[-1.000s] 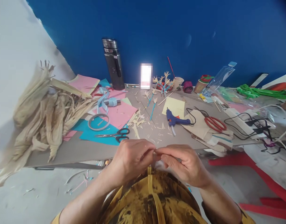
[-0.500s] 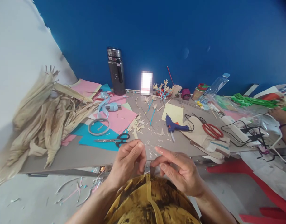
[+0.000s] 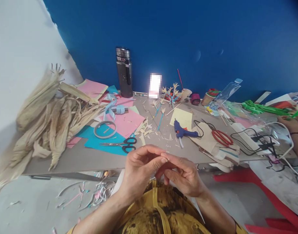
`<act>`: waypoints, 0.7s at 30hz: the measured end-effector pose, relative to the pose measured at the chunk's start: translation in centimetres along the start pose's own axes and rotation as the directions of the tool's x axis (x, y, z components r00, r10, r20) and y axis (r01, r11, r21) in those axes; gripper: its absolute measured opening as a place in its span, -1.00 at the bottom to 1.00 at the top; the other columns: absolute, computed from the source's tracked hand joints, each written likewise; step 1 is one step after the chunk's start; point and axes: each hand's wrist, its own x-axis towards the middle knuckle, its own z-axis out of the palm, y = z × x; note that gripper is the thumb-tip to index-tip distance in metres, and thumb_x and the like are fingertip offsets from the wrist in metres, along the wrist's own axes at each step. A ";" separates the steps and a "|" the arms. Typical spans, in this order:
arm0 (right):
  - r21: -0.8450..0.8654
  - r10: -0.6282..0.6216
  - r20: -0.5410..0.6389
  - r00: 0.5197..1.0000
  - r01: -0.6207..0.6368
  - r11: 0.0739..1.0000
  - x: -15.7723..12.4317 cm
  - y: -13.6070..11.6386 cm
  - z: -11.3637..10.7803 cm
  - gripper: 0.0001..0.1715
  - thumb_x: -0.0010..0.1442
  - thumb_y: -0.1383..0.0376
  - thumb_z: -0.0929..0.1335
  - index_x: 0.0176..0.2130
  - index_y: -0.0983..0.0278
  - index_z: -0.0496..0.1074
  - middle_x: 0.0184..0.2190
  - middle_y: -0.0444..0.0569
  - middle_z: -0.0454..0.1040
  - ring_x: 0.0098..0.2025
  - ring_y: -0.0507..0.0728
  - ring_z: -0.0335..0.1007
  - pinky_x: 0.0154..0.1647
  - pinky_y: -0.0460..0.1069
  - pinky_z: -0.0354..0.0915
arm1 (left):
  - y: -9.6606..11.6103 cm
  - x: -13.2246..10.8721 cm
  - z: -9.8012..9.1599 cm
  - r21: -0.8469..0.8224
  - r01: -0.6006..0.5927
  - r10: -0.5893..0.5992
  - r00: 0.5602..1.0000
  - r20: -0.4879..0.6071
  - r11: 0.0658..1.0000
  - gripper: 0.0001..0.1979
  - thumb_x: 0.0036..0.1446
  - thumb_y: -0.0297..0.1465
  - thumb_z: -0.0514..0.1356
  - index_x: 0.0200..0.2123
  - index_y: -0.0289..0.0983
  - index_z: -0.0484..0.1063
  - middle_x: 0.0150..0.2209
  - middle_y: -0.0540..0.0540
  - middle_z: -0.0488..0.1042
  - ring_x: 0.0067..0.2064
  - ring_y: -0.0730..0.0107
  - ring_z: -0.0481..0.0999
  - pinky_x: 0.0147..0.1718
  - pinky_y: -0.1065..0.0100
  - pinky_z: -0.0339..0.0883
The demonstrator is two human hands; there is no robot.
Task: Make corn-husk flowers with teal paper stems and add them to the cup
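My left hand [image 3: 141, 169] and my right hand [image 3: 181, 175] meet just in front of my chest, below the near edge of the grey board [image 3: 73, 159]. The fingertips of both press together in a pinch around something too small to make out. Nearest on the board lie black-handled scissors [image 3: 119, 145], a ring of tape [image 3: 105, 129] on blue and pink paper [image 3: 128, 122], and a blue glue gun [image 3: 182, 131].
A heap of dried corn husks [image 3: 42, 117] fills the left. A dark flask [image 3: 124, 73] stands at the blue wall. Red scissors [image 3: 220, 137], black cables [image 3: 258, 139] and green pipe cleaners [image 3: 263, 107] lie right, where another person's hand [image 3: 290, 125] reaches in. Paper scraps litter the floor [image 3: 90, 195].
My hands parted slightly half a second ago and have closed together again, fingertips touching. The view has shifted a little; another person's hand has come in at the right.
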 end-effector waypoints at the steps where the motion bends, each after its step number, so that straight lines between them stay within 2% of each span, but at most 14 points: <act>1: 0.031 0.017 0.001 1.000 -0.017 0.999 0.0 0.1 0.0 -0.40 0.33 0.37 0.36 0.30 0.05 0.30 -0.27 -0.04 0.64 -0.46 0.02 0.49 -0.44 -0.08 0.46 | 0.1 0.0 0.0 0.027 -0.024 0.025 0.999 -0.022 0.999 -0.89 0.01 -0.42 0.42 -0.39 -0.29 0.57 -0.52 0.01 0.52 -0.57 0.49 0.47 -0.58 0.44 0.47; 5: 0.227 0.116 0.033 0.993 -0.120 0.966 -0.1 0.0 0.2 -0.41 0.33 0.28 0.38 0.31 0.10 0.29 -0.28 -0.01 0.66 -0.50 0.00 0.48 -0.47 -0.10 0.42 | 0.2 -0.1 -0.1 0.132 -0.069 0.081 0.993 -0.085 0.989 -0.90 -0.01 -0.44 0.43 -0.43 -0.28 0.57 -0.47 -0.01 0.56 -0.48 0.46 0.53 -0.50 0.46 0.48; 9: 0.364 0.166 0.088 0.982 -0.187 0.912 0.1 -0.3 0.2 -0.40 0.30 0.21 0.41 0.29 0.12 0.32 -0.31 0.02 0.67 -0.55 -0.02 0.47 -0.52 -0.13 0.39 | 0.0 0.0 -0.4 0.196 -0.077 0.095 0.992 -0.082 0.978 -0.91 0.00 -0.44 0.42 -0.42 -0.28 0.57 -0.46 -0.01 0.58 -0.45 0.48 0.53 -0.44 0.48 0.45; 15: 0.380 0.237 0.106 0.966 -0.260 0.888 0.2 -0.1 0.0 -0.33 0.24 0.08 0.45 0.27 0.16 0.33 -0.38 0.02 0.67 -0.60 0.00 0.45 -0.60 -0.15 0.33 | -0.3 0.1 -0.6 0.244 -0.114 0.140 0.986 -0.092 0.963 -0.91 0.00 -0.44 0.43 -0.43 -0.28 0.58 -0.45 0.00 0.57 -0.40 0.51 0.50 -0.38 0.52 0.40; 21: 0.346 0.214 0.069 0.974 -0.224 0.911 -0.1 0.2 0.4 -0.34 0.28 0.13 0.43 0.30 0.16 0.30 -0.33 0.03 0.66 -0.55 0.00 0.46 -0.51 -0.10 0.39 | -0.4 -0.3 -0.5 0.207 -0.081 0.105 0.988 -0.110 0.975 -0.90 0.02 -0.41 0.42 -0.41 -0.26 0.56 -0.46 0.01 0.58 -0.44 0.50 0.51 -0.41 0.50 0.43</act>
